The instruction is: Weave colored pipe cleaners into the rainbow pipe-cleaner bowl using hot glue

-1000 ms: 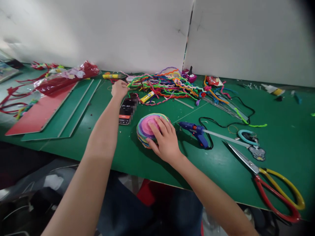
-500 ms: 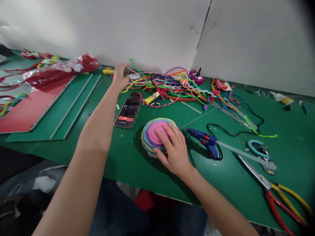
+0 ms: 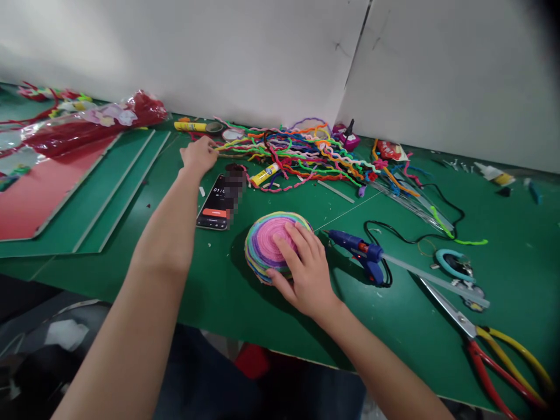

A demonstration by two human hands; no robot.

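My right hand (image 3: 306, 271) rests on a round coil (image 3: 269, 233) of fuzzy strands, pink in the middle with purple, blue, green and yellow rings around it. Its fingers lie over the top and the thumb presses the near side. Farther off, my left hand (image 3: 199, 156) has its fingertips pinched together at the left ends of a heap of colourful pipe cleaners (image 3: 297, 151). A yellowish strand runs from those fingertips, though its very end is hidden. Below the left hand lies a phone (image 3: 219, 201) showing a timer.
A blue hot glue gun (image 3: 359, 248) with a glue stick sits right of the coil. Large scissors (image 3: 468, 329) lie near the right edge. Two glue stick tubes, one yellow tube (image 3: 265, 174) among the strands, and green boards (image 3: 126, 186) under wrapped flowers are also there.
My left hand has moved nearer and left, down from the back glue tube to the strand ends. My right hand stays on the coil. The view has shifted slightly.
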